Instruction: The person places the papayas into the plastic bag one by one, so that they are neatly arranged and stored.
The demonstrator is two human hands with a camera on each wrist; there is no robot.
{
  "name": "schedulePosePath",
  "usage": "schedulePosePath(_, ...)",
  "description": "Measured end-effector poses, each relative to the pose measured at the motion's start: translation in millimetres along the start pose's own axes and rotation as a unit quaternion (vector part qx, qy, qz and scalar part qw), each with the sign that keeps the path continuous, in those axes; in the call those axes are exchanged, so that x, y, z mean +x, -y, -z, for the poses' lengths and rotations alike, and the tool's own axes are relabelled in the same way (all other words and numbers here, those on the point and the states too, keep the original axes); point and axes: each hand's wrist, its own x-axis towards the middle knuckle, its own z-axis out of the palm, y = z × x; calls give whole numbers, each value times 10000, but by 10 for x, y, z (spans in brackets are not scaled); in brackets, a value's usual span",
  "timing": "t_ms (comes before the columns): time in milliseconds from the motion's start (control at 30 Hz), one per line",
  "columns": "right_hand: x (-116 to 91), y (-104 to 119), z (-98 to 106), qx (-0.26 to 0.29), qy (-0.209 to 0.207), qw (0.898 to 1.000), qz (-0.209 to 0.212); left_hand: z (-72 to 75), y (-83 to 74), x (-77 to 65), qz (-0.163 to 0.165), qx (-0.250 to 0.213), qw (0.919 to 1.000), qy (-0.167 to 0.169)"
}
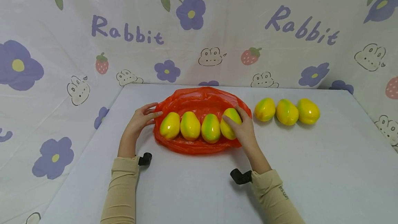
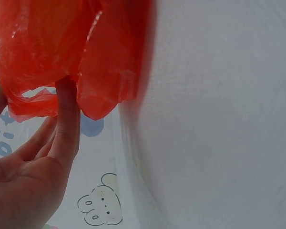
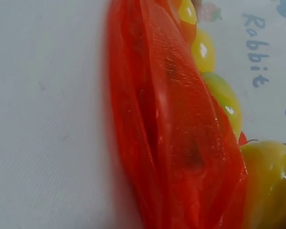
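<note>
A red plastic bag (image 1: 199,148) lies spread open on the table, its mouth wide. Three glossy yellow mangoes (image 1: 190,126) with green streaks sit in a row inside it. My right hand (image 1: 245,127) grips another mango (image 1: 229,123) at the right end of that row, thumb on the near side and fingers behind. At the bag's left edge, my left hand (image 1: 140,119) holds the rim between thumb and fingers. The left wrist view shows the thin red film (image 2: 105,62) over the fingertips. In the right wrist view, the gripped mango (image 3: 269,186) is beside the bag's folds.
Three more mangoes (image 1: 287,112) stand side by side on the white table (image 1: 192,189), to the right of the bag. Behind the table hangs a printed cloth (image 1: 227,27) with flowers and rabbits. Small black wrist-camera mounts (image 1: 240,176) stick out from both sleeves.
</note>
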Motion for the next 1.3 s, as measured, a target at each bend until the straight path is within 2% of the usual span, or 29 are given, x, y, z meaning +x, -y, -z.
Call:
schedulePosePath(133,8,-39,2,40,-12,10000,-19,-2,2,3,-9,-3,10000,-2)
schedulePosePath(367,21,-105,19,236,-30,9994,253,7,24,27,-15,10,10000,3)
schedulePosePath(600,-16,-40,41,468,35,9986,254,58,204,208,-46,-5,10000,-39)
schedulePosePath(833,20,-148,26,372,15,9981,496,21,61,73,7,-22,10000,2)
schedulePosePath(1100,5,-156,27,286,143,9986,414,64,218,219,-51,-4,10000,-48)
schedulePosePath(1300,12,-158,30,177,213,9993,256,61,240,221,-99,10,9999,-92)
